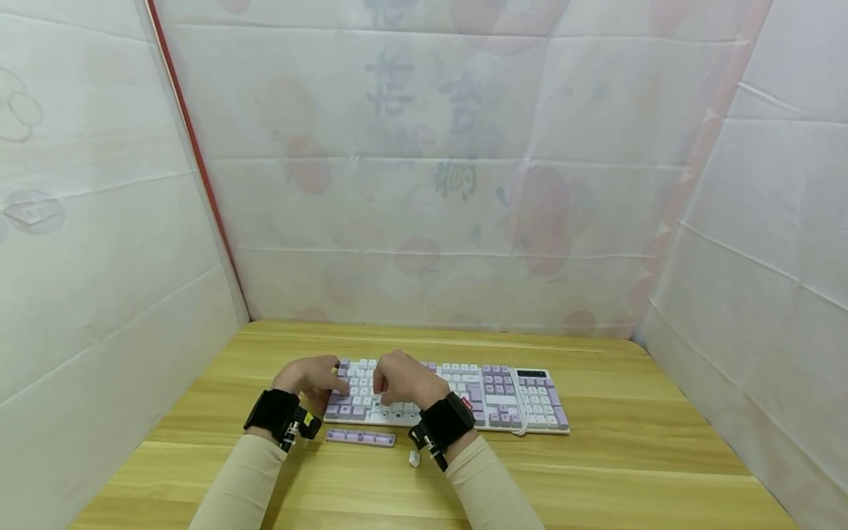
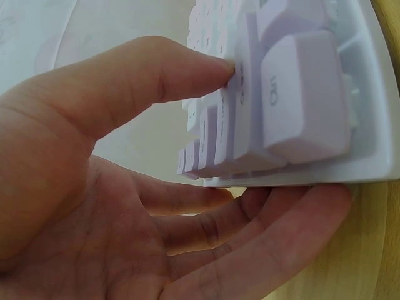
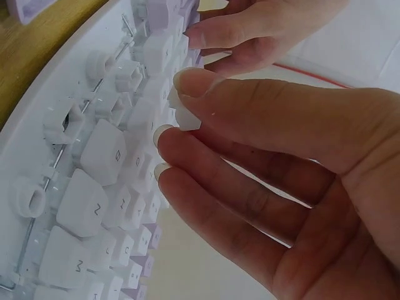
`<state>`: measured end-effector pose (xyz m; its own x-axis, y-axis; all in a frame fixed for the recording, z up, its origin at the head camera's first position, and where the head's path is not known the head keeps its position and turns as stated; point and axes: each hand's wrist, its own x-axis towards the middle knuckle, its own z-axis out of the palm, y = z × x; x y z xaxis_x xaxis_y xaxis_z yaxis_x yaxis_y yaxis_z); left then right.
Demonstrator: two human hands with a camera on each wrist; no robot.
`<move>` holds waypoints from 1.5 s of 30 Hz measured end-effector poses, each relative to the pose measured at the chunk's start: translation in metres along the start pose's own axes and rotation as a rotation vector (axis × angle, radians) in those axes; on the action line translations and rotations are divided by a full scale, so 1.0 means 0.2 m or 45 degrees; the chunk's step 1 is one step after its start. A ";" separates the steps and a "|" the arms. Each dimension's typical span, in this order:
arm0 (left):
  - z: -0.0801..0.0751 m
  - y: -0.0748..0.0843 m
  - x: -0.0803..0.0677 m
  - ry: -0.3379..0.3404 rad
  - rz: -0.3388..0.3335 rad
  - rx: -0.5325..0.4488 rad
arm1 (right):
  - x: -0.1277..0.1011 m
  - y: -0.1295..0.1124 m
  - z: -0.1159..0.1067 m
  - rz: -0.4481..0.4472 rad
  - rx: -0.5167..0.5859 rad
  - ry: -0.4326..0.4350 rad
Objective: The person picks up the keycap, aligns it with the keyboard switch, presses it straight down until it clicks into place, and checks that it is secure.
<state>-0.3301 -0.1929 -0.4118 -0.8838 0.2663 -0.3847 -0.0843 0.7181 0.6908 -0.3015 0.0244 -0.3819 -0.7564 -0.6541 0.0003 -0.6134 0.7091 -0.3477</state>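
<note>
A keyboard (image 1: pixel 450 397) lies near the middle of the desk (image 1: pixel 596 471), closer to its far edge, with both hands over its left half. The right hand (image 1: pixel 404 379) pinches a small white keycap (image 3: pixel 182 114) between thumb and forefinger, just above the key rows; bare switch posts along the keyboard's near row show where caps are off. The left hand (image 1: pixel 311 377) clamps the keyboard's left end, thumb pressed on the purple keys (image 2: pixel 250 119), fingers curled under the white frame (image 2: pixel 325 175).

The keycap looks light, hard and smooth, so it would likely slip from a loose pinch; its two opposite side walls are the best place to take it, low near the skirt. It should be stiff, though the stem socket inside could probably crack if twisted. The keyboard seems light enough to slide, which the left hand's hold at the end guards against.

A long purple key (image 1: pixel 360 437) lies just off the keyboard's near edge, and a small white cap (image 1: pixel 414 458) sits on the desk by the right wrist.
</note>
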 end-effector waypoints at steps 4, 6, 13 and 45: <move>0.00 0.00 0.00 0.000 -0.002 -0.007 | 0.01 0.00 0.00 0.004 0.011 0.000; -0.01 0.00 0.00 -0.001 0.003 0.000 | 0.01 0.00 0.01 0.000 0.008 0.003; 0.00 -0.01 0.01 0.008 -0.006 0.002 | 0.03 0.00 0.03 -0.037 -0.022 0.019; -0.01 -0.02 0.01 0.022 0.017 0.060 | 0.07 -0.02 0.08 -0.001 -0.094 0.028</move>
<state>-0.3336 -0.1962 -0.4136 -0.8927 0.2649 -0.3647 -0.0512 0.7442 0.6660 -0.3061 0.0086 -0.3952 -0.7600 -0.6495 0.0214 -0.6287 0.7265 -0.2773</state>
